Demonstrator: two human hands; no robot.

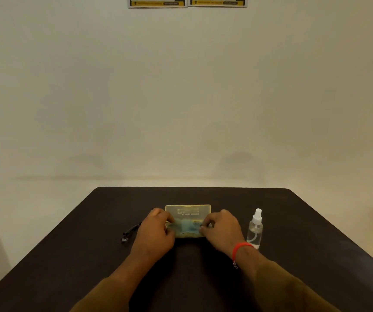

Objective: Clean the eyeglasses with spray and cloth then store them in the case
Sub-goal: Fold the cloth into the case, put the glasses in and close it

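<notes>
A translucent yellow glasses case (188, 211) lies open in the middle of the dark table (293, 221), its lid standing up at the back. A blue cloth (186, 227) lies in the case's tray. My left hand (156, 230) pinches the cloth's left end, and my right hand (221, 228) pinches its right end. Dark eyeglasses (130, 231) lie on the table just left of my left hand, partly hidden by it. A clear spray bottle (256, 228) with a white nozzle stands upright to the right of my right hand.
A red band circles my right wrist (240, 249). The table ends close behind the case, with a pale wall beyond it. Two posters (187, 2) hang high on the wall.
</notes>
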